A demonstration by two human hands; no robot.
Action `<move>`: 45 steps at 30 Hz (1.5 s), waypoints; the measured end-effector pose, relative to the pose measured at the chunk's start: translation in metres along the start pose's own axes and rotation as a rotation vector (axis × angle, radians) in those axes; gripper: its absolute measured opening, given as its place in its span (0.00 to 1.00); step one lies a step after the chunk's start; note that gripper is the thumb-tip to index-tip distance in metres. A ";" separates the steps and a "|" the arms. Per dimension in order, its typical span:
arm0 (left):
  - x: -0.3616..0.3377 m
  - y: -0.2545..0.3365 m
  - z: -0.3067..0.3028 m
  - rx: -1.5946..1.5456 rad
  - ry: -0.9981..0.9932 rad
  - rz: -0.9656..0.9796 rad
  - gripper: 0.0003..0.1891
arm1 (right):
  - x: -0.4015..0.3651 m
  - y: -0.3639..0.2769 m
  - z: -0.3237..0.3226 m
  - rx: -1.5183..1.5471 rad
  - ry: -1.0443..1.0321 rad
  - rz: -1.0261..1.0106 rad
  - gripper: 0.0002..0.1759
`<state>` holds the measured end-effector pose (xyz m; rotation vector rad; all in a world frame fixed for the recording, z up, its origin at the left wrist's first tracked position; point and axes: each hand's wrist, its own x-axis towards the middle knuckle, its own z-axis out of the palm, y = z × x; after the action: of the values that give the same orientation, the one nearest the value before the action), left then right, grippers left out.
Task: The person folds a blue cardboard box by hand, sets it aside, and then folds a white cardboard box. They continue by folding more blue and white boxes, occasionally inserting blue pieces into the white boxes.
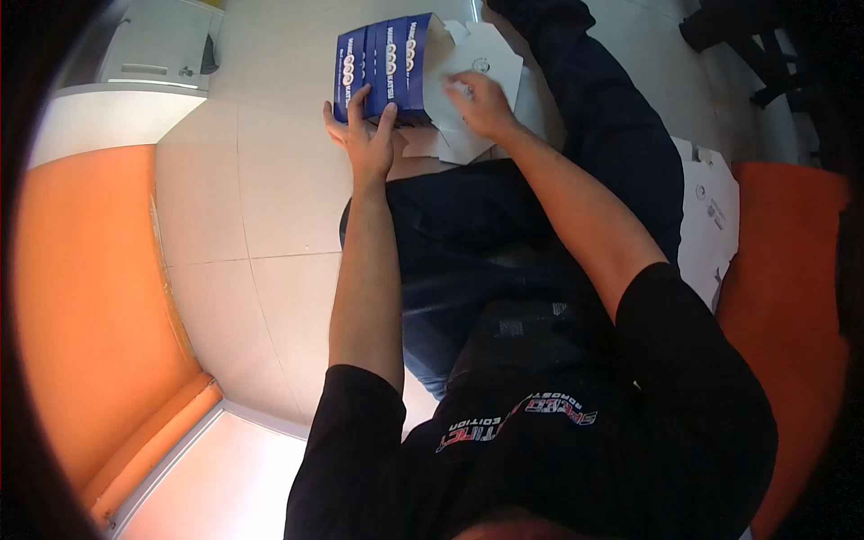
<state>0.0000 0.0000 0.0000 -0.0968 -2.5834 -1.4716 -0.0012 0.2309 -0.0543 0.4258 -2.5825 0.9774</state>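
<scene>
Your left hand [364,137] is at the near edge of the blue cartons [376,65], with its fingers spread wide. The index finger lies over the printed faces and the thumb is at the near edge; you cannot tell from this view whether the hand grips or only steadies them. The blue cartons are on the floor [202,211] ahead of you, their faces side by side in parallel bands. Your right hand [483,104] is positioned over the pale cardboard [499,65], just right of the blue cartons, with its fingers curled and narrow; whether it pinches anything cannot be told. A second white cardboard piece [706,220] is located to your right, beside your leg [616,117]. A white cabinet [135,45] stands at the far left, with an orange panel [85,288] nearer to you.
</scene>
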 end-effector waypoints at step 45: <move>0.089 0.040 -0.002 0.675 -0.306 -0.065 0.32 | 0.115 0.051 0.002 0.172 0.029 0.417 0.10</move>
<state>-0.0813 0.0164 0.0510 -0.1596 -3.2031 -0.5590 -0.1244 0.2484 -0.0375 -0.0950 -2.6233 1.3367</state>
